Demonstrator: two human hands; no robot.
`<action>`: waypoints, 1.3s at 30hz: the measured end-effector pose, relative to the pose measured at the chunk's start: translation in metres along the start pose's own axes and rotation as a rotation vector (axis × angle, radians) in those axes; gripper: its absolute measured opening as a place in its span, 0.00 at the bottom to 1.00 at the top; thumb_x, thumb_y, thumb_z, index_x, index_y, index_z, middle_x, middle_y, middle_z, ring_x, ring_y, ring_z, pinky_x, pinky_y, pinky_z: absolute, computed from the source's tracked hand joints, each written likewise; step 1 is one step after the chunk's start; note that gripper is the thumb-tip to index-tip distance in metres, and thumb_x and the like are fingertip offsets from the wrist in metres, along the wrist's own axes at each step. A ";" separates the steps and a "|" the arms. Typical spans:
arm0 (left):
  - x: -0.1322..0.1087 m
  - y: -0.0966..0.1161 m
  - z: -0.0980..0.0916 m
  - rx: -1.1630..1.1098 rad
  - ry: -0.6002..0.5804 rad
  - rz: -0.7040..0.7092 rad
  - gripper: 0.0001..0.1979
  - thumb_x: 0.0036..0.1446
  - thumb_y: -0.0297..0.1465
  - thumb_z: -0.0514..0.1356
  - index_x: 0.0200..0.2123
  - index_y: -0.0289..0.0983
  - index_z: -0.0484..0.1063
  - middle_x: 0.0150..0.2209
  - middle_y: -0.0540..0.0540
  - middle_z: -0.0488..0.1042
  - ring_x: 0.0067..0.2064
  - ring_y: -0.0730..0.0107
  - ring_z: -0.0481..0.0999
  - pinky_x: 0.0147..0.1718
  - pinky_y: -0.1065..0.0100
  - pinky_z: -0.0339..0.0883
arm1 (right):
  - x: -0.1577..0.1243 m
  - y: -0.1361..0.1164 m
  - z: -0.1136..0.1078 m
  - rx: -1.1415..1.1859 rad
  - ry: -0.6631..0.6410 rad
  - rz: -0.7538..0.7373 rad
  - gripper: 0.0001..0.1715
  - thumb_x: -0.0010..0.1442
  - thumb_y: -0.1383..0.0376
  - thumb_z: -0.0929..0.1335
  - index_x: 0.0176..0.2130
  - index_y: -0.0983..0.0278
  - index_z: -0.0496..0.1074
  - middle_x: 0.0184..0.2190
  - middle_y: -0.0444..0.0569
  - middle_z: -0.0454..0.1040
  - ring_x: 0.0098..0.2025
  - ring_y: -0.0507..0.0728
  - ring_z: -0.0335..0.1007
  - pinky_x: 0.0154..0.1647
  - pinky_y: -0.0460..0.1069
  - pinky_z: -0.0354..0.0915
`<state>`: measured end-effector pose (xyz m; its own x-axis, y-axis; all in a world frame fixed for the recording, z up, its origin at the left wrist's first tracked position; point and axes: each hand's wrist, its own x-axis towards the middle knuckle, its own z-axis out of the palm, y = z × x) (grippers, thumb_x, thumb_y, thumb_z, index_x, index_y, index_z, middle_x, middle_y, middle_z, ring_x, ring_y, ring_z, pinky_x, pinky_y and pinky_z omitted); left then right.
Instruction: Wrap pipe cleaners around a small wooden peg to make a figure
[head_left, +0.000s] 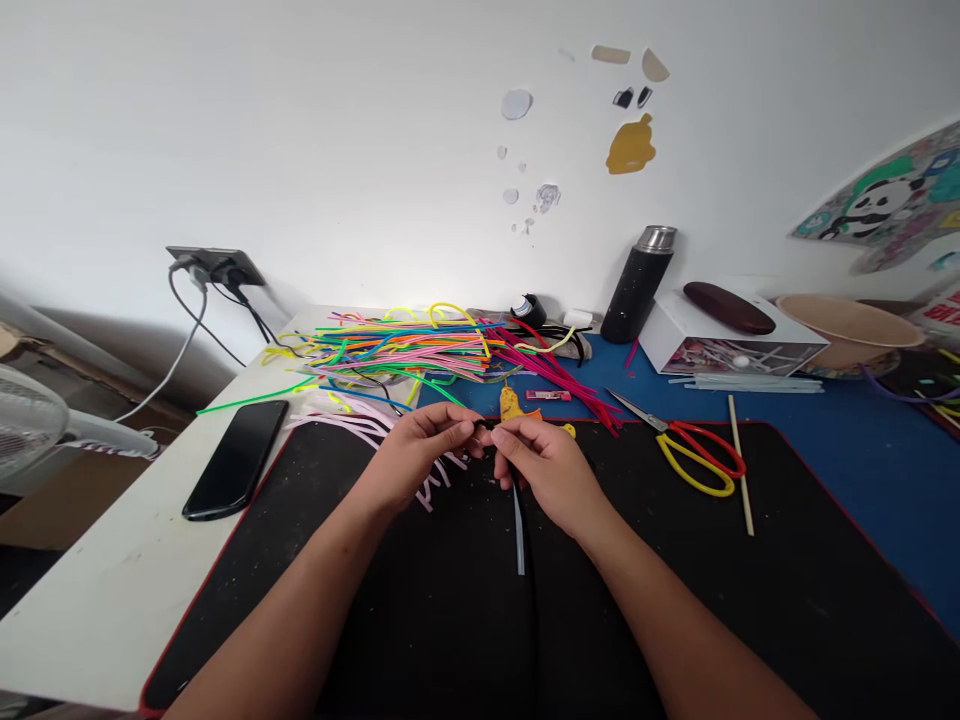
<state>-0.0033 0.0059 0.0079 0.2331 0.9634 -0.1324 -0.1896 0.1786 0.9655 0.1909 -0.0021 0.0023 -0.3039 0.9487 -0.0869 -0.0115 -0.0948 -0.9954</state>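
Observation:
My left hand (pixel 427 448) and my right hand (pixel 544 462) meet over the black mat, fingertips pinched close together. Between them shows a short bit of thin black strand (pixel 484 425), which looks like a pipe cleaner; the fingers hide most of it. Just beyond my hands lies a yellow glue gun (pixel 510 402), partly covered by them. A translucent glue stick (pixel 519 540) shows below my right hand, beside a dark line running toward me. Left of my fingers, pale lilac pipe cleaners (pixel 352 418) spread onto the mat.
A pile of coloured pipe cleaners (pixel 405 345) lies at the back, with magenta ones (pixel 562 375) beside it. Scissors (pixel 694 450) and a wooden stick (pixel 740 465) are to the right. A phone (pixel 236 460) lies left. A black flask (pixel 639 285) and white box (pixel 739 335) stand behind.

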 end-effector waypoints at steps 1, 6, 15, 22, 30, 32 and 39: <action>0.000 0.001 -0.001 -0.021 -0.019 -0.004 0.17 0.52 0.43 0.76 0.35 0.35 0.83 0.30 0.45 0.82 0.32 0.67 0.78 0.35 0.69 0.69 | 0.000 0.000 -0.001 0.034 -0.001 0.011 0.19 0.64 0.49 0.72 0.38 0.63 0.78 0.23 0.42 0.74 0.23 0.52 0.69 0.26 0.47 0.63; 0.001 -0.002 -0.003 -0.128 -0.104 -0.023 0.17 0.52 0.43 0.76 0.33 0.34 0.84 0.32 0.43 0.82 0.32 0.69 0.76 0.34 0.69 0.68 | 0.000 0.000 -0.001 0.144 -0.026 0.050 0.21 0.63 0.47 0.73 0.38 0.63 0.79 0.22 0.42 0.73 0.23 0.52 0.68 0.26 0.47 0.61; 0.003 -0.008 -0.008 -0.251 -0.078 -0.017 0.16 0.53 0.38 0.77 0.42 0.35 0.85 0.35 0.41 0.84 0.33 0.69 0.78 0.35 0.70 0.68 | -0.002 -0.003 0.000 0.189 -0.058 0.085 0.23 0.59 0.46 0.75 0.37 0.64 0.78 0.22 0.41 0.73 0.22 0.51 0.68 0.25 0.47 0.60; 0.003 -0.010 -0.006 -0.261 -0.090 -0.026 0.18 0.49 0.38 0.79 0.42 0.35 0.86 0.33 0.43 0.83 0.33 0.70 0.77 0.35 0.70 0.68 | -0.002 -0.003 0.002 0.189 -0.069 0.087 0.23 0.60 0.46 0.75 0.36 0.64 0.78 0.22 0.41 0.73 0.23 0.51 0.68 0.26 0.47 0.62; 0.002 -0.011 -0.001 -0.282 -0.084 -0.048 0.16 0.48 0.36 0.80 0.38 0.35 0.85 0.29 0.45 0.81 0.31 0.71 0.76 0.35 0.70 0.67 | -0.001 -0.001 0.003 0.197 -0.082 0.100 0.21 0.60 0.47 0.74 0.35 0.63 0.78 0.22 0.41 0.73 0.22 0.51 0.68 0.25 0.47 0.61; 0.002 -0.012 0.000 -0.280 -0.073 -0.046 0.15 0.48 0.36 0.79 0.37 0.35 0.85 0.29 0.46 0.81 0.31 0.71 0.76 0.34 0.70 0.67 | -0.002 -0.001 0.003 0.190 -0.082 0.098 0.21 0.60 0.48 0.74 0.35 0.63 0.78 0.22 0.41 0.73 0.23 0.51 0.68 0.25 0.47 0.61; 0.003 -0.014 0.002 -0.272 -0.042 -0.057 0.15 0.48 0.36 0.79 0.36 0.34 0.84 0.25 0.48 0.78 0.29 0.72 0.74 0.32 0.70 0.65 | -0.002 -0.002 0.005 0.190 -0.105 0.093 0.22 0.60 0.47 0.75 0.36 0.64 0.78 0.22 0.41 0.72 0.23 0.51 0.67 0.26 0.47 0.62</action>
<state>0.0022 0.0062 -0.0057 0.2892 0.9422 -0.1693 -0.4231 0.2845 0.8602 0.1869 -0.0054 0.0043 -0.4093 0.8977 -0.1635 -0.1545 -0.2448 -0.9572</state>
